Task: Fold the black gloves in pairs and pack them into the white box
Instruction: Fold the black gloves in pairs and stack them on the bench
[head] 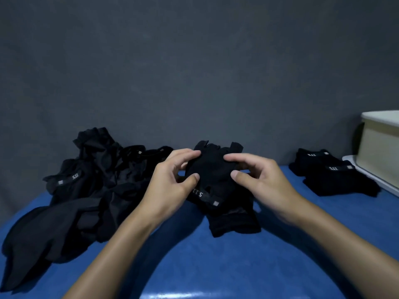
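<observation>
At centre, left hand and right hand seemingly pinch gloves.

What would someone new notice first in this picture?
Dead centre, the left hand and right hand pinch a black fingerless glove over the blue table. A loose heap of black gloves sprawls at the left, while folded gloves lie at the right near the white box.

Glove heap left, box right
</observation>
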Demonstrator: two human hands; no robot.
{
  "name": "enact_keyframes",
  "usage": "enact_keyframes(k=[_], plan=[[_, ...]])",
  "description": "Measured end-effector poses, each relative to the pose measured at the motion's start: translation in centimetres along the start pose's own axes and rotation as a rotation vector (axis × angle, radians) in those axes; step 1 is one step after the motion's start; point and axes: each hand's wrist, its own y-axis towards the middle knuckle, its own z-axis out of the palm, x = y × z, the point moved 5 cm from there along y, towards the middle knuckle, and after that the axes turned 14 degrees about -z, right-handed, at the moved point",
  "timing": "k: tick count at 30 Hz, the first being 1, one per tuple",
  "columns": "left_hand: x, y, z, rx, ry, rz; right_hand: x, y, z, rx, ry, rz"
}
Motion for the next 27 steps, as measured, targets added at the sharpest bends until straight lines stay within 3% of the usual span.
enact_keyframes(k=[8, 15, 20, 27], plan=[[-1.1, -0.6, 2.5, -0.08, 0.236, 0.088, 1.1, -1.0, -2.1, 0.072, -0.083, -0.005], [-1.7, -1.9, 5.1, 0.127, 0.093, -0.037, 2.4, -2.0, -1.1, 0.11, 0.028, -0.011], [-2.3, -2.1, 5.0, 0.134, -0.047, -0.066, 2.5, -2.3, -1.1, 0.104, 0.066, -0.006], [-2.8, -2.0, 4.5, -0.029, -0.157, 0.013, 2.3, -2.4, -1.1, 0.14, 0.013, -0.039]])
